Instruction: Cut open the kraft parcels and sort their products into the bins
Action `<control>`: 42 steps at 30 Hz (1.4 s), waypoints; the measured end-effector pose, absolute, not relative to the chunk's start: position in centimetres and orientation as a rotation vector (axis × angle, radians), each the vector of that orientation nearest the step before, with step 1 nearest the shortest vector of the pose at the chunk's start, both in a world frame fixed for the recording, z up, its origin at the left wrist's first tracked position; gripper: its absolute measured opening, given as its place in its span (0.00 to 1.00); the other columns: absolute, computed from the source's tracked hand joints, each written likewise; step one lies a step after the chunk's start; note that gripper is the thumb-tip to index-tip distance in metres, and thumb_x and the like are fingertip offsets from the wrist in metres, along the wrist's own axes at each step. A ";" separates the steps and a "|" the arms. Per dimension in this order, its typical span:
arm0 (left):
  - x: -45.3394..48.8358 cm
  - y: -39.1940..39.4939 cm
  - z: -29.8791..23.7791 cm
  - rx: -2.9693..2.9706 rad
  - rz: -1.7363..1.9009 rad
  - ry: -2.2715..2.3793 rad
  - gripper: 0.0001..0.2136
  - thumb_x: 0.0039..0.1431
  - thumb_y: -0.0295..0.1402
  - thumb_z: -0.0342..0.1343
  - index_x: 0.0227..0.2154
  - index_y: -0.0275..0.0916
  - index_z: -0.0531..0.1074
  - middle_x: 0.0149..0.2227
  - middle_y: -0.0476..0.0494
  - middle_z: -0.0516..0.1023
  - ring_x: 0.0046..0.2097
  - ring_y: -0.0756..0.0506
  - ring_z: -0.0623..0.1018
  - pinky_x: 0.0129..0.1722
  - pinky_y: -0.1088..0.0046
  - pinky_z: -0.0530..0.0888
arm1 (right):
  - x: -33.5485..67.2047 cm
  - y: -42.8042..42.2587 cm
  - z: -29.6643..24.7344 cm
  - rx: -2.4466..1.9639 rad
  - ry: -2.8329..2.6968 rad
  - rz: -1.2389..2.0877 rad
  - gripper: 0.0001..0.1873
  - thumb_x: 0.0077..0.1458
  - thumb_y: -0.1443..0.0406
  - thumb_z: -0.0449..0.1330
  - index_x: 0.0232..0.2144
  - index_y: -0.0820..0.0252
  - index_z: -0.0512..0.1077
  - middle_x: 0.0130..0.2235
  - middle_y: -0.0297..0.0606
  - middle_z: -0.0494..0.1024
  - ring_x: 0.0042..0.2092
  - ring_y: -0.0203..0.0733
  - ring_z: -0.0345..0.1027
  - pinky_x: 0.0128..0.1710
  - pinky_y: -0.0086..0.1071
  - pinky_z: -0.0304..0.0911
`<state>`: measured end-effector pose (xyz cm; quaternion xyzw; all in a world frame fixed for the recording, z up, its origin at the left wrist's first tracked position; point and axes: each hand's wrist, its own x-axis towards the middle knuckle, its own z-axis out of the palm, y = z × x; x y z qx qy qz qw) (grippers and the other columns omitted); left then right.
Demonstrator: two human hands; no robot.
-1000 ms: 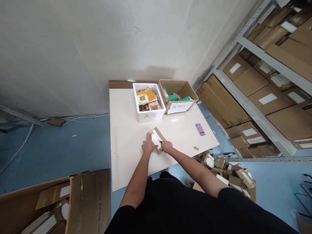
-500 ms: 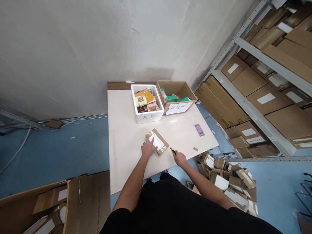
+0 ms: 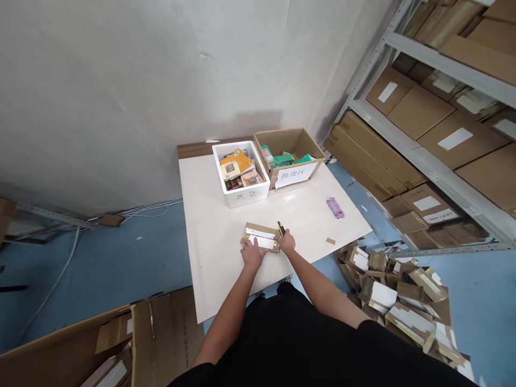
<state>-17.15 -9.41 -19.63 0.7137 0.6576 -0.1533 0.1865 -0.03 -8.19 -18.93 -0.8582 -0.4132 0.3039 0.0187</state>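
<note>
A small cardboard box (image 3: 262,243) with a white label and shiny tape lies on the white-topped table (image 3: 213,269). A dark line runs lengthwise across its top. My left hand (image 3: 252,253) grips the box at its left and near side, thumb on top. My right hand (image 3: 286,241) is closed around a yellow-and-black utility knife (image 3: 281,229), whose end points up and away from me. That hand also touches the right end of the box; whether its fingers grip the box, I cannot tell.
At the back stand a white foam box (image 3: 248,196) of books and a labelled carton (image 3: 314,145) holding green packs. A blurred purple item (image 3: 335,208) and a cardboard scrap (image 3: 330,241) lie right. Shelving (image 3: 423,161) and heaped boxes (image 3: 399,301) flank the table; a large carton (image 3: 169,333) stands left.
The box has turned so that it lies nearly level across my view. My right hand, with the knife, has come in from the right to the box's end. The whole view has shifted slightly.
</note>
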 end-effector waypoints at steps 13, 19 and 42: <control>-20.3 -7.6 -21.1 2.202 -0.217 1.577 0.31 0.74 0.47 0.42 0.76 0.52 0.50 0.79 0.47 0.49 0.79 0.35 0.45 0.74 0.49 0.53 | 5.2 -10.8 -20.2 -2.366 -1.080 1.301 0.31 0.74 0.44 0.43 0.35 0.59 0.71 0.25 0.35 0.78 0.21 0.37 0.72 0.28 0.27 0.66; -20.2 -8.0 -21.3 2.218 -0.238 1.585 0.31 0.75 0.46 0.41 0.77 0.49 0.50 0.79 0.46 0.45 0.79 0.35 0.44 0.75 0.51 0.52 | 4.9 -11.2 -20.1 -2.315 -1.099 1.418 0.31 0.73 0.43 0.47 0.28 0.58 0.69 0.20 0.33 0.75 0.19 0.37 0.70 0.28 0.27 0.65; -20.4 -8.0 -21.7 2.231 -0.233 1.606 0.31 0.74 0.46 0.44 0.76 0.51 0.50 0.79 0.46 0.47 0.79 0.35 0.45 0.75 0.50 0.53 | 4.9 -11.9 -19.0 -2.411 -1.256 1.358 0.32 0.71 0.41 0.50 0.36 0.61 0.75 0.26 0.38 0.79 0.18 0.38 0.69 0.24 0.29 0.61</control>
